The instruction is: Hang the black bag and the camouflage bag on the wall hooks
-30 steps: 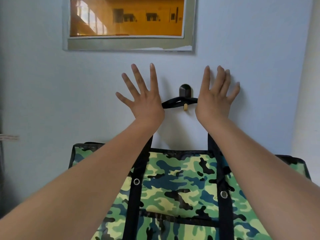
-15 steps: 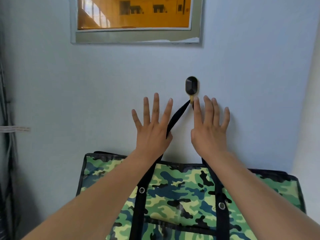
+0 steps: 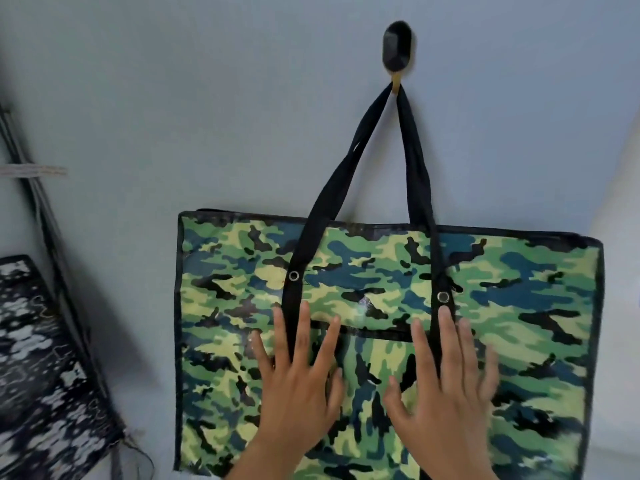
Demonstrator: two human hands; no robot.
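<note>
The camouflage bag (image 3: 502,306) hangs flat against the pale blue wall, its two black straps (image 3: 414,157) looped over a black wall hook (image 3: 397,46) near the top. My left hand (image 3: 298,386) lies spread in front of the bag's lower front, over the left strap. My right hand (image 3: 446,393) is spread beside it over the right strap, slightly blurred. Neither hand holds anything. A dark bag with a black-and-white pattern (image 3: 38,375) shows at the left edge, partly cut off.
Thin dark rods or cables (image 3: 45,216) lean against the wall at the left, bound with a pale tie (image 3: 34,170). A lighter wall corner (image 3: 623,168) rises at the right edge.
Both hands have dropped from beside the hook down to the bag's front. The view has tilted down, the framed window is out of sight, and the straps now hang taut from the hook.
</note>
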